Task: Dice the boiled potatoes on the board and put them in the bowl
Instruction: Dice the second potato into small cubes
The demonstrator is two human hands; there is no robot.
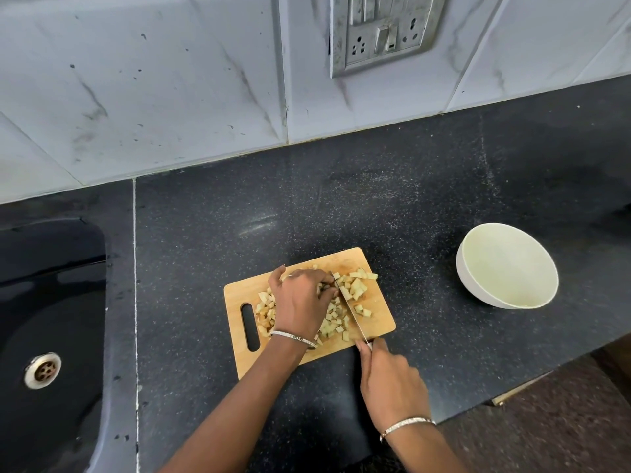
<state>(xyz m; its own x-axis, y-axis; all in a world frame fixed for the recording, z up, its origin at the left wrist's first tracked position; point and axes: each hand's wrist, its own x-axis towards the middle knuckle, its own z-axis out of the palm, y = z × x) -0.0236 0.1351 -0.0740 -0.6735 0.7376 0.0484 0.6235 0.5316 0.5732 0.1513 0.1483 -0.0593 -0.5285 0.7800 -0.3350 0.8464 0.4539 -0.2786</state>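
1. Steel comes first: the knife (pixel 348 308) is in our right hand (pixel 389 380), nearest to us at the board's near edge. That hand's grip is wrapped tight round the handle, and the blade runs away from us across the wood, edge down among the pieces.
2. Our left hand (pixel 300 302) lies over the middle of the board (pixel 380 324), just left of the blade. Its grip is bent down over the potato pieces (pixel 355 288), fingertips against them. What sits under the palm is hidden.
3. Small cubes lie on both sides of the blade, and we see no whole potato anywhere. We judge the dicing to be close to its end, with perhaps a last bit under the left hand.
4. Beyond and to the right, well apart from the board, the bowl (pixel 478 291) stands on the dark surface (pixel 375 206), and we see nothing in it. The second half of the task is therefore not begun: every piece is on the board and has yet to be moved across.
5. Farther off, a sink (pixel 51 302) sits to the left and a socket plate (pixel 382 32) hangs on the tiled wall.
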